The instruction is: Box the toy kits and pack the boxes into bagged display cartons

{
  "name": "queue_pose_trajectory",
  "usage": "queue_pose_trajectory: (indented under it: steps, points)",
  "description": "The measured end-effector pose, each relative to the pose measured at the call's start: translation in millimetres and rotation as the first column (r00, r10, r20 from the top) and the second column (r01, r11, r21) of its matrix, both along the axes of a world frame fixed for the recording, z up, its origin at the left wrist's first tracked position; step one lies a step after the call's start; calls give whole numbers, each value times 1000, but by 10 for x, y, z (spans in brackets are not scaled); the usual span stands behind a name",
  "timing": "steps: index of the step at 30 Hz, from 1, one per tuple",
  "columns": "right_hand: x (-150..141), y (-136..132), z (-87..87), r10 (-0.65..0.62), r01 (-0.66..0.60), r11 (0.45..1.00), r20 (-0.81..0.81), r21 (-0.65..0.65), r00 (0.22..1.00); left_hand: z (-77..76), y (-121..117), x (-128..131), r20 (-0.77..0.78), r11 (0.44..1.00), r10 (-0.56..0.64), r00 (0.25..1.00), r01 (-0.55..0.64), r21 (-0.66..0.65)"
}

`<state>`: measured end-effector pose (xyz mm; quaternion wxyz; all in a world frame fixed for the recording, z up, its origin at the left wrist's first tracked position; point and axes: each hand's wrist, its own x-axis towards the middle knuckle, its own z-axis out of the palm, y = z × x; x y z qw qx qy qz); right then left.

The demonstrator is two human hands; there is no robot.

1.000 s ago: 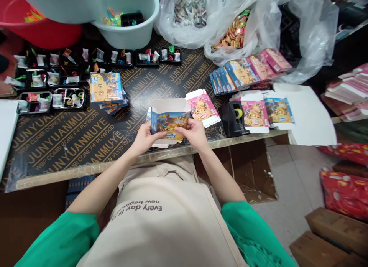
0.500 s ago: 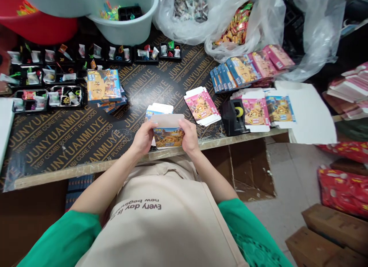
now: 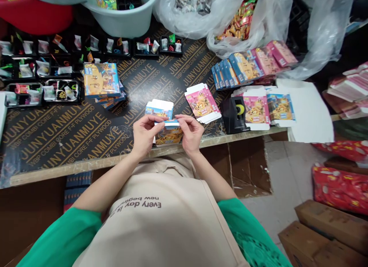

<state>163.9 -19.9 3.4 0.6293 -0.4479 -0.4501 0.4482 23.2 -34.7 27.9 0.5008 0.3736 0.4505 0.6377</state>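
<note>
Close to the table's front edge, a small printed box (image 3: 169, 135) in blue and sandy yellow is held between both hands. My left hand (image 3: 144, 133) pinches its left end, thumb and fingertips along the top edge. At the right end, my right hand (image 3: 191, 133) grips it likewise, fingertips on the folded top flap. Just behind the box lies a flat blue carton (image 3: 159, 108) with white flaps, partly covered by the fingers. A pink carton (image 3: 202, 102) with white flaps rests to the right of my right hand.
Left stand a stack of blue boxes (image 3: 102, 81) and several black trays (image 3: 61, 91) with small toys. A black tape dispenser (image 3: 233, 115) sits right, before a row of finished-looking boxes (image 3: 244, 67). Tubs (image 3: 123, 23) and plastic bags (image 3: 186, 27) line the back.
The pale top flap, upright half a second ago, is now folded down along the box's top edge. Both hands have moved their fingers over that edge.
</note>
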Motion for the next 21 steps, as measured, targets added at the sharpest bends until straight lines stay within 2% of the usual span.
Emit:
queue_pose_trajectory:
  steps: [6, 8, 12, 15, 18, 21]
  points:
    - [171, 41, 68, 103, -94, 993, 163, -65, 981, 40, -10, -188, -166, 993, -107, 980, 98, -62]
    - [217, 59, 123, 151, -139, 987, 194, -74, 969, 50, -33, -242, -284, 992, -123, 951, 121, -25]
    - [307, 118, 235, 269, -255, 962, 188, -94, 945, 30, -92, -358, -605, 973, -51, 795, 176, 149]
    - [378, 151, 281, 356, -347, 934, 209, -83, 911, 2, -118, -414, -720, 950, 30, 693, 205, 237]
    - [436, 136, 248, 383, -412, 911, 322, 22, 866, -33, -104, -415, -794, 929, 80, 603, 243, 278]
    - [486, 66, 179, 392, -530, 832, 506, 161, 768, -47, -56, -355, -862, 899, 64, 502, 347, 269]
